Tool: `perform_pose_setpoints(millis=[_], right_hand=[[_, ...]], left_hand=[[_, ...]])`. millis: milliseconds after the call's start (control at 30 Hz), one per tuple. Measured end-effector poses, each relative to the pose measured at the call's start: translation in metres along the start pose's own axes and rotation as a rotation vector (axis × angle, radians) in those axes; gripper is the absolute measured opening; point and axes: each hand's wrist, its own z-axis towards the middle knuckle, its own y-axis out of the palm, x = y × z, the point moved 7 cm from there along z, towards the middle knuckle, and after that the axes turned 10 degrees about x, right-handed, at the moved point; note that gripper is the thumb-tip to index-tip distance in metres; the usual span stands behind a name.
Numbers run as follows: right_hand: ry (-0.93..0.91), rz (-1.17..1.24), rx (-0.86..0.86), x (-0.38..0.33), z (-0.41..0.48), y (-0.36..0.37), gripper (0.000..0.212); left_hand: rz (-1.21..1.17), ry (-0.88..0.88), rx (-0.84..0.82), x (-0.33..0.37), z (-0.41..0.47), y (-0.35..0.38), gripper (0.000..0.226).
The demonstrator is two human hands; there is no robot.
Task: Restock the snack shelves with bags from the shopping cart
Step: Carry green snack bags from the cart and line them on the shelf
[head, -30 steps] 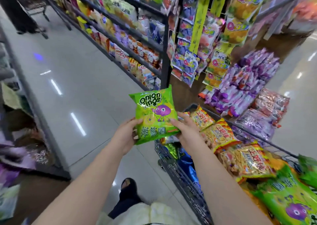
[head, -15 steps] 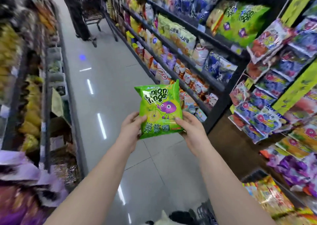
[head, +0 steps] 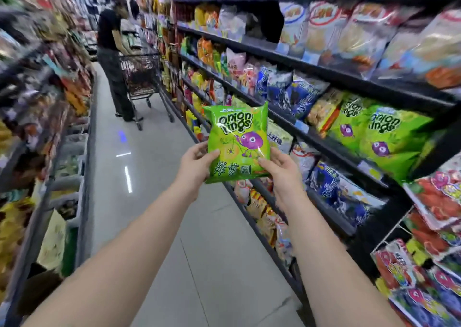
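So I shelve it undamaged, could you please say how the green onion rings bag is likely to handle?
The onion rings bag looks puffed, so probably light but crushable. Its film shows glare, so perhaps slippery; the left hand and right hand grip its lower corners.

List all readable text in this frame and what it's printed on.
"Onion Rings": held green bag, upper front.
"洋葱圈": same bag, lower front.
"onion rings", partly cut off: green bags on the shelf.
"上好佳": pale bag behind the held one.
Shelf price tags and other packets: too blurred to read.
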Motion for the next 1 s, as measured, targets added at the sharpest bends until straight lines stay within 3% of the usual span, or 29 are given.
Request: perform_pose_setpoints(millis=[67, 200, 367, 567, 733, 1000], right_hand=[[-0.045, 0.008, 0.011, -0.027, 0.051, 0.016, 0.059], [-0.147, 0.010, -0.006, -0.077, 0.143, 0.051, 0.033], [-0.209, 0.037, 0.050, -0.110, 0.240, 0.080, 0.029], [-0.349, -0.012, 0.146, -0.157, 0.344, 0.117, 0.035], [-0.526, -0.047, 0.261, -0.214, 0.424, 0.159, 0.034], [-0.799, -0.200, 0.434, -0.309, 0.511, 0.214, 0.033]], left_hand=[[0.003, 0.048, -0.017, 0.030, 0.047, 0.027, 0.029], [-0.006, 0.153, -0.023, 0.089, 0.138, 0.076, 0.032], [0.019, 0.268, -0.059, 0.139, 0.241, 0.127, 0.051], [-0.034, 0.419, -0.151, 0.200, 0.351, 0.193, 0.036], [0.014, 0.665, -0.294, 0.277, 0.433, 0.247, 0.020], [-0.066, 0.832, -0.509, 0.390, 0.540, 0.329, 0.033]])
